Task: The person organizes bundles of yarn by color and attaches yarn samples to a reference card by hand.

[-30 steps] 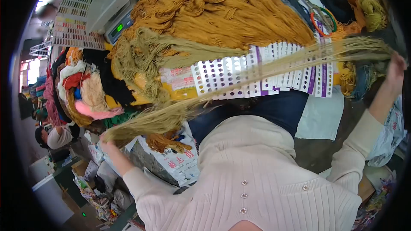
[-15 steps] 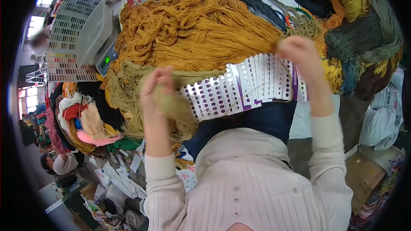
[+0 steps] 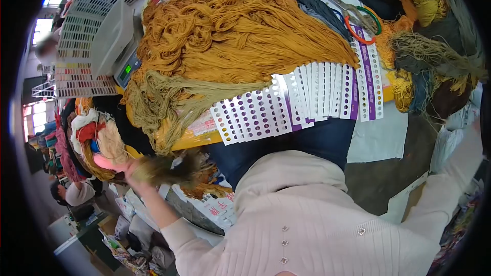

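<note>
My left hand (image 3: 136,175), smeared by motion, is closed around a bundle of olive-brown yarn (image 3: 171,168) left of my lap. Out at the right edge, my right hand (image 3: 477,132) is barely visible, its fingers lost in the dark rim. Above it, a loose tangle of olive yarn (image 3: 429,51) lies over the darker skeins. A large mass of mustard yarn (image 3: 240,30) covers the table, with an olive-green skein (image 3: 169,99) along its lower left. White cards with punched holes (image 3: 250,115) fan out in a row below the mustard yarn.
Scissors with red and green handles (image 3: 362,25) lie at the upper right. A digital scale (image 3: 127,71) and a thread colour chart (image 3: 82,36) stand at the left. Coloured skeins (image 3: 99,138) hang at the table's left end. Another person (image 3: 79,194) is at the far left.
My left hand has moved down and left with the yarn. My right hand has swung from the mustard yarn's tip to the right edge. The olive tangle has shifted right, uncovering the scissor handles.
</note>
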`<control>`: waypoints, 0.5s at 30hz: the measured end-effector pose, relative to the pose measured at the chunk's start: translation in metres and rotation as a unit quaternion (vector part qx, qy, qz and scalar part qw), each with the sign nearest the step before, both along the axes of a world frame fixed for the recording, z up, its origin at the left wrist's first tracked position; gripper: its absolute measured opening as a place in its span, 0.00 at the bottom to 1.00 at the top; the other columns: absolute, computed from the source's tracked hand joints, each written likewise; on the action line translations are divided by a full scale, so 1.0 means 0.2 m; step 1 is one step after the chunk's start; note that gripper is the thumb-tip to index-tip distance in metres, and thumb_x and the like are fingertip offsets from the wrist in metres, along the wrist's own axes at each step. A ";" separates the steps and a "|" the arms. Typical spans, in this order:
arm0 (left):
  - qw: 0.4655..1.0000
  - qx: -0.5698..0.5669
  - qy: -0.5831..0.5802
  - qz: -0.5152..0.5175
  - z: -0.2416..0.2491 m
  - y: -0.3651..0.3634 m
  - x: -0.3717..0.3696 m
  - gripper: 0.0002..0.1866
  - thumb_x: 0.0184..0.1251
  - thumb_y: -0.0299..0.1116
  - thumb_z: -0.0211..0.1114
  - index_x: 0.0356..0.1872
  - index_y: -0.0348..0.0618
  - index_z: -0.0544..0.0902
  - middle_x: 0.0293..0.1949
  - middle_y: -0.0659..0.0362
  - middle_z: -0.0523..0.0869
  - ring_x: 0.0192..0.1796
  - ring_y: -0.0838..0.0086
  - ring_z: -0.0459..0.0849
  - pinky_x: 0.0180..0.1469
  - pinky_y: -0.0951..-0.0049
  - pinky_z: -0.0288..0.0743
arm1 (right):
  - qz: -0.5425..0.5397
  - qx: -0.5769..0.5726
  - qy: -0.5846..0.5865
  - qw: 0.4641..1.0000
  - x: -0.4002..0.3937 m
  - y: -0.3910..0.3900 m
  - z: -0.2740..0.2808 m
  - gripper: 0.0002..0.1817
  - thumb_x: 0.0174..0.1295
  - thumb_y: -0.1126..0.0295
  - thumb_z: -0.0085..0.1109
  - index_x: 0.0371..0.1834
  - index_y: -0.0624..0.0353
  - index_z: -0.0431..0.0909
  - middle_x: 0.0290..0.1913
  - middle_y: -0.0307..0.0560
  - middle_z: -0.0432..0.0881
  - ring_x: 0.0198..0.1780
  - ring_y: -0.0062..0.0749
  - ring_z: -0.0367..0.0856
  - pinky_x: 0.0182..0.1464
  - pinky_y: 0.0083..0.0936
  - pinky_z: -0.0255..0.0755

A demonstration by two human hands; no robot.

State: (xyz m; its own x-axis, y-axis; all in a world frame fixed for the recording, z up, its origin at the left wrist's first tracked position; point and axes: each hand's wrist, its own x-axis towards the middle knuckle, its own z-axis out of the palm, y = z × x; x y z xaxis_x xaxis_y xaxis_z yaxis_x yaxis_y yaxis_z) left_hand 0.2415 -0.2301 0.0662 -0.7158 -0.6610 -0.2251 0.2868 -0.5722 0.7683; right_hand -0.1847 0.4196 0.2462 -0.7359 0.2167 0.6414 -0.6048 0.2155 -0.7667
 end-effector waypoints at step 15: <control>0.858 -0.004 -0.332 -0.393 -0.25 1.37 -1.31 0.06 0.58 0.29 0.52 0.33 0.38 0.73 0.24 0.61 0.76 0.22 0.82 0.70 0.26 0.83 0.66 | 0.123 0.248 -0.190 0.942 0.61 -1.28 -1.30 0.06 0.39 0.71 0.56 0.19 0.60 0.71 0.24 0.45 0.69 0.30 0.39 0.67 0.34 0.30 0.59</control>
State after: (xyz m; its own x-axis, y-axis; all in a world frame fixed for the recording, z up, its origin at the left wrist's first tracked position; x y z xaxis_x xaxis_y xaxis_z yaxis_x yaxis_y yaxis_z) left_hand -0.0207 0.0440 0.0159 -0.6571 -0.0373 -0.7529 -0.6867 -0.3822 0.6183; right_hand -0.0620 0.1629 -0.0135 -0.9215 -0.2482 0.2988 -0.3857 0.4933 -0.7797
